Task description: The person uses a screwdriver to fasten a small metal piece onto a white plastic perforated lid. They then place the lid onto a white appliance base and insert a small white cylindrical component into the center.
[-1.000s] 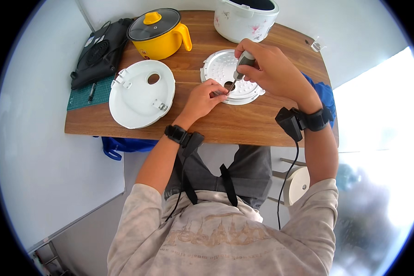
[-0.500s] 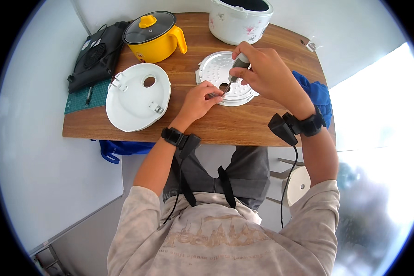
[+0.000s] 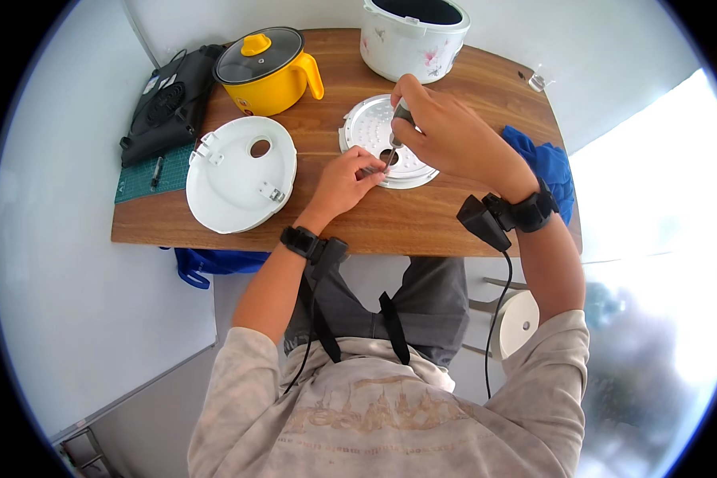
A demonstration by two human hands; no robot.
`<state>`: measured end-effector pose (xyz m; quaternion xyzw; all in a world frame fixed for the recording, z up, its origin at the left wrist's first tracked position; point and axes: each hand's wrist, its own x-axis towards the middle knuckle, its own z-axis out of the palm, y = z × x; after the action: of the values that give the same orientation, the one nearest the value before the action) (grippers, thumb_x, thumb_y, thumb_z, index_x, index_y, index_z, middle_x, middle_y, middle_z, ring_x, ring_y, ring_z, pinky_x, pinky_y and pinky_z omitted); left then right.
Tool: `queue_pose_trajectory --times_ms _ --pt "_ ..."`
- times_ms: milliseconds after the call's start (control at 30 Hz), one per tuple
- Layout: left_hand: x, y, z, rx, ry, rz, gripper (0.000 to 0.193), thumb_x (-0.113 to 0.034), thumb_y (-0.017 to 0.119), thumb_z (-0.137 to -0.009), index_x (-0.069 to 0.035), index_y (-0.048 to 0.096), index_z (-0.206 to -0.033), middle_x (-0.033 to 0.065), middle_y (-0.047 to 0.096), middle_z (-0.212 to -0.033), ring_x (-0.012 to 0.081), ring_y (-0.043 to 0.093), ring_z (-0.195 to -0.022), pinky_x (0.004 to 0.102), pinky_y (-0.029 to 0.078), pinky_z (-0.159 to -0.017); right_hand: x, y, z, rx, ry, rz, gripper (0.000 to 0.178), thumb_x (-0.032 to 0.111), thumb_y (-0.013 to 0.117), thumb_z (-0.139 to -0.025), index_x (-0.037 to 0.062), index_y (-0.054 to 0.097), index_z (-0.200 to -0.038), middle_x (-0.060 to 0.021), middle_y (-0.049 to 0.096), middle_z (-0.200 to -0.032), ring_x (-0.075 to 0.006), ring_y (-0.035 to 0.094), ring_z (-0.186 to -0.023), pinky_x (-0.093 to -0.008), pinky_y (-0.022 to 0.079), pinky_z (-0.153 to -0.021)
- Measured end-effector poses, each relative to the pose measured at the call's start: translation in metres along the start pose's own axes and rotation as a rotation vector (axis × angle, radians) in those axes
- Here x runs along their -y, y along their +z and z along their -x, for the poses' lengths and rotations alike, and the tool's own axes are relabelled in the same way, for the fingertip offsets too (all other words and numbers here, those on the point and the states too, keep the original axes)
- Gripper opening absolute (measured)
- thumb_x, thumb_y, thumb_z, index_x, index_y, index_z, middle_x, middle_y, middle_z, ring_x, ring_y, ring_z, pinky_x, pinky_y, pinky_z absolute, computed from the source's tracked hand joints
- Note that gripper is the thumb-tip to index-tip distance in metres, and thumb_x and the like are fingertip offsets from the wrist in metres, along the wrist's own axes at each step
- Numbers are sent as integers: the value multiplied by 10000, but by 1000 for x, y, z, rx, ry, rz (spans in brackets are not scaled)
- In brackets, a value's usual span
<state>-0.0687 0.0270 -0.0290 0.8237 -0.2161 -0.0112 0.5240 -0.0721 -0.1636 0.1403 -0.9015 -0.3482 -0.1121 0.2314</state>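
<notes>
My right hand [image 3: 452, 135] is closed around the grey handle of a screwdriver [image 3: 404, 116], held at a steep tilt with its shaft pointing down. The tip reaches the near part of a round white dimpled plate [image 3: 365, 123], beside a dark hole in it. At that same edge my left hand [image 3: 344, 182] pinches with thumb and fingers near the screwdriver tip; whatever lies between the fingertips is too small to make out. Left of it lies a white shallow lid shell [image 3: 235, 187] with an oval hole and clips.
Toward the back stand a yellow pot [image 3: 272, 94] with a glass lid and a white flowered rice cooker body [image 3: 414, 49]. A black appliance [image 3: 167, 107] rests on a green cutting mat [image 3: 135, 182] at the left. Blue cloth [image 3: 543, 167] lies at the right edge.
My right hand and the screwdriver handle have shifted slightly left, with the handle now more upright. The left hand keeps its pinch at the plate's edge. The whole view has moved a little.
</notes>
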Motion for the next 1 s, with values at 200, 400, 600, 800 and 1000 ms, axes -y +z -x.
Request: queue_pose_trajectory --times_ms 200,400,600,800,1000 --pt "0 0 0 -14 -17 -4 167 -165 739 -896 -85 739 -1043 12 648 -984 167 635 -777 293 512 -725 -4 -1 -3 45 25 -236 244 16 619 -907 -10 458 -1088 -224 648 -766 -437 635 -725 -466 478 -638" --pt "3 3 1 -43 13 21 154 -161 741 -896 -71 732 -1021 21 630 -977 149 600 -746 280 494 -713 4 8 6 -12 144 -272 296 39 674 -881 -11 460 -1080 -232 672 -797 -417 653 -712 -454 487 -621" --pt "4 3 1 -62 46 4 161 -161 745 -894 -61 727 -1019 20 633 -981 156 609 -756 283 501 -716 8 15 7 -126 119 -153 345 140 732 -879 10 470 -1061 -202 665 -736 -387 660 -676 -428 491 -591" --pt "5 4 1 -54 16 22 169 -164 750 -889 -60 731 -1020 22 631 -972 155 604 -745 282 501 -714 11 22 13 -201 159 -123 385 222 770 -867 35 495 -1061 -184 667 -723 -374 666 -651 -410 504 -571" --pt "4 6 1 -68 34 35 172 -159 751 -885 -57 730 -1021 27 631 -968 151 597 -727 281 500 -709 15 29 17 -282 209 -120 379 229 780 -854 38 515 -1047 -187 668 -723 -379 671 -664 -422 515 -570"
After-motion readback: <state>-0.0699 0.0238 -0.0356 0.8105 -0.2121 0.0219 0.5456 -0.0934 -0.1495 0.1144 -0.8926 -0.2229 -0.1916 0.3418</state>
